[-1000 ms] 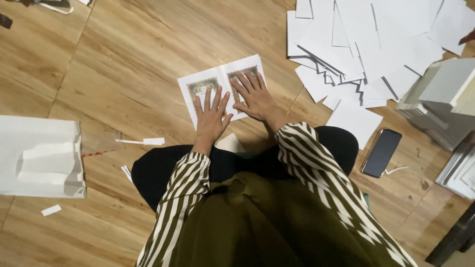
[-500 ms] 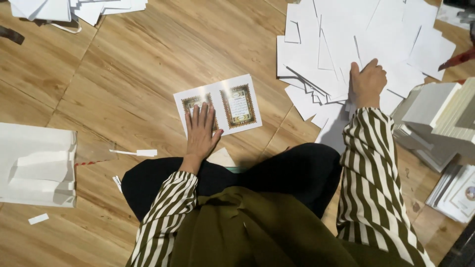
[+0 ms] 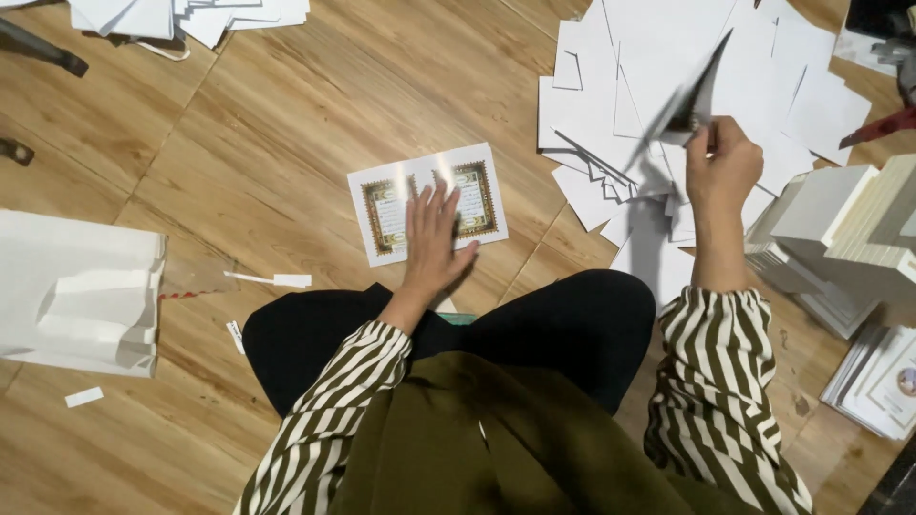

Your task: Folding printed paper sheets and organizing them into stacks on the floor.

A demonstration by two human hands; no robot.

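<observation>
I sit on a wooden floor. My left hand [image 3: 434,238] lies flat, fingers spread, on a printed sheet [image 3: 426,201] with two ornate framed panels in front of my knees. My right hand [image 3: 722,169] is raised at the right and pinches the corner of a white paper sheet [image 3: 689,93], which lifts, blurred, off the spread pile of white sheets [image 3: 658,86].
Stacks of white booklets [image 3: 844,243] stand at the right, with printed cards [image 3: 883,381] beside them. A folded white paper bundle [image 3: 76,291] lies at the left. More sheets [image 3: 191,17] sit at the top left. Small paper strips [image 3: 272,279] dot the floor.
My right hand left the printed sheet, reached to the white pile at the right and has lifted a sheet from it. My left hand stays pressed on the printed sheet.
</observation>
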